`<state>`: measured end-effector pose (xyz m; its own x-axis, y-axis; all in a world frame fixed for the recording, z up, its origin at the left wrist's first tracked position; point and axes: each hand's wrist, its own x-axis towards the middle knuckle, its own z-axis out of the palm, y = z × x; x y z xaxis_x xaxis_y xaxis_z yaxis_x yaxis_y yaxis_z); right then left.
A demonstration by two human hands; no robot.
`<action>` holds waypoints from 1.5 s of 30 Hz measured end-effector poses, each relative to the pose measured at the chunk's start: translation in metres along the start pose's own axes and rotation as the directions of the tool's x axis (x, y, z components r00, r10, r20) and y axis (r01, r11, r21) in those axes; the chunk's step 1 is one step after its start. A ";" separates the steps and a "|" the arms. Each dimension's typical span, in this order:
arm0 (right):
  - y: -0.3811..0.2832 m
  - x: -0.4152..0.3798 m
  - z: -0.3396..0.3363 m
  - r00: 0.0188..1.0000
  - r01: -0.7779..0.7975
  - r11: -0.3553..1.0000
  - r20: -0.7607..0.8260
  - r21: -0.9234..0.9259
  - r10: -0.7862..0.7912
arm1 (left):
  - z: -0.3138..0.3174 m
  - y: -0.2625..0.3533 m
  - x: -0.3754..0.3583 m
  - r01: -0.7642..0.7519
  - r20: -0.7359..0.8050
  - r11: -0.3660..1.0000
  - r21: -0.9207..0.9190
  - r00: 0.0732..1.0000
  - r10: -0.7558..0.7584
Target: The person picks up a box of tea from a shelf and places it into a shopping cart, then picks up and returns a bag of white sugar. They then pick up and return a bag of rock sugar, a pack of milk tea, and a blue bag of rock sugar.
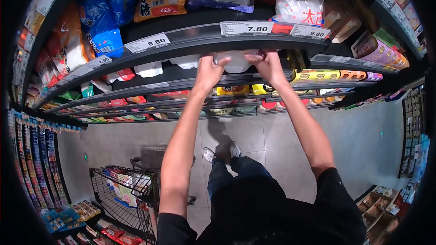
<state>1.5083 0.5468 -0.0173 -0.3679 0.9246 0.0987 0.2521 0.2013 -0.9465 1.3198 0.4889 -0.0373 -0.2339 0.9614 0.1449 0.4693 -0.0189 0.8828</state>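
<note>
the white package (236, 64) is below the upper shelf (195, 33), between the left hand (210, 73) and the right hand (270, 69); their fingers are partly hidden, so i cannot tell if they pinch. both sides need even, gentle support.

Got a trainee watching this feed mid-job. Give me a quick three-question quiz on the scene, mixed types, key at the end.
1. Multiple choice: which one is on the shelf edge directly above the pale package between the hands?
A) the 12.80 tag
B) the 7.80 tag
C) the 15.50 tag

2. True or false: the wire shopping cart stands to the person's left.

3. Fill in the blank: the left hand and the right hand are at opposite ____ of the pale package.

Key: 1. B; 2. True; 3. sides
</note>
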 end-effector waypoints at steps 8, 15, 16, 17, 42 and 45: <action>0.024 0.000 0.010 0.993 0.115 0.953 0.051 -0.280 -0.105 | -0.004 0.005 -0.013 0.214 -0.064 0.934 0.285 0.977 -0.204; 0.036 -0.010 0.027 1.000 -0.010 0.962 -0.028 -0.272 0.002 | 0.009 -0.008 -0.028 0.104 -0.208 0.977 0.186 0.976 -0.064; 0.031 -0.012 0.026 0.999 -0.021 0.962 -0.037 -0.273 0.011 | 0.010 -0.006 -0.032 0.037 -0.251 0.987 0.157 0.968 0.004; 0.027 -0.017 0.027 0.997 0.019 0.976 -0.063 -0.216 -0.033 | 0.009 -0.006 -0.033 0.002 -0.228 0.994 0.105 0.973 0.022; 0.029 -0.076 0.074 0.748 0.408 0.906 -0.529 -0.108 -0.400 | -0.027 -0.010 -0.081 0.029 -0.176 0.996 0.085 0.984 -0.014; 0.020 -0.116 0.103 0.715 0.469 0.878 -0.546 -0.089 -0.437 | -0.054 -0.010 -0.121 -0.017 -0.094 1.000 -0.006 0.995 0.016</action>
<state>1.4637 0.4103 -0.0793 0.1154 0.7493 0.6521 0.1285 0.6397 -0.7578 1.2972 0.3582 -0.0391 -0.3057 0.9308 0.2004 0.4679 -0.0365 0.8830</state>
